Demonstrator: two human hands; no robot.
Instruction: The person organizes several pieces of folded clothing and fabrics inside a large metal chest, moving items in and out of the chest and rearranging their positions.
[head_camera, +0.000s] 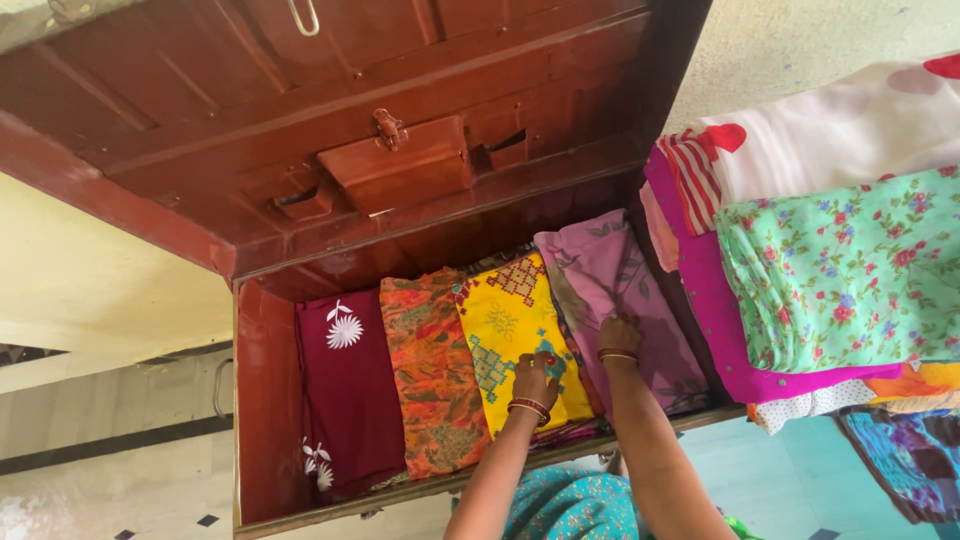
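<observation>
Your two forearms rise from the bottom edge, over your teal clothing (570, 505), and reach into the open red trunk (265, 400), bangles on both wrists. Your left hand (535, 378) lies knuckles up on the yellow cloth (505, 325), fingers curled and pressing on its near end; whether they pinch the fabric you cannot tell. Your right hand (620, 333) sits just beside it, fingers bent down onto the mauve cloth (610, 275), tips tucked toward the gap between the mauve and yellow folds; a true grasp cannot be told.

Left of your left fingers lies the orange cloth (430, 360), folded in a long strip, and beyond it the maroon cloth (350, 390) with white flower embroidery. All four folds lie side by side in the trunk. Above your fingers the lid (300, 120) stands raised, a hasp plate at its middle.

Right of your right fingers, outside the trunk, a stack of fabrics rests: a green floral cloth (850, 270) on a magenta cloth (715, 310), with a white cloth (830, 130) bearing red hearts behind them.
</observation>
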